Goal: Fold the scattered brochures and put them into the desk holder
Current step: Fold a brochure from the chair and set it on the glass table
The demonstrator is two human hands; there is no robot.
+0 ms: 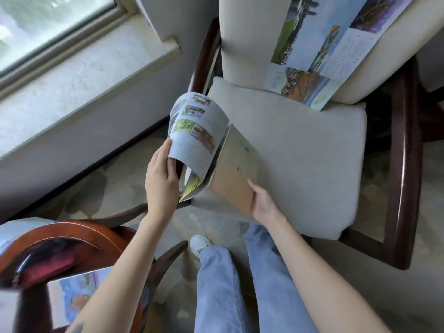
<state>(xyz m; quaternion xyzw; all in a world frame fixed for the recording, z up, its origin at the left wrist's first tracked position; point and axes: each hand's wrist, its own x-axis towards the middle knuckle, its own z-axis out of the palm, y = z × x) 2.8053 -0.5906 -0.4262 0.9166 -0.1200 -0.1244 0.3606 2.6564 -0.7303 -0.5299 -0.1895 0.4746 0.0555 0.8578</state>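
A brochure [199,133] with photo panels is half folded over the front left corner of a cream chair seat [307,150]. My left hand [161,179] pinches its curled left panel at the edge. My right hand [262,203] grips the lower right corner of its plain tan panel. A second brochure [329,49] lies unfolded against the chair's backrest, reaching down to the seat. A third brochure [77,294] lies at the lower left, partly under my left forearm. No desk holder is in view.
A dark wooden armchair frame [406,179] surrounds the seat. A reddish wooden chair back [64,239] curves at the lower left. A stone window sill [72,85] runs along the upper left. My jeans and a white shoe [199,243] stand on patterned floor.
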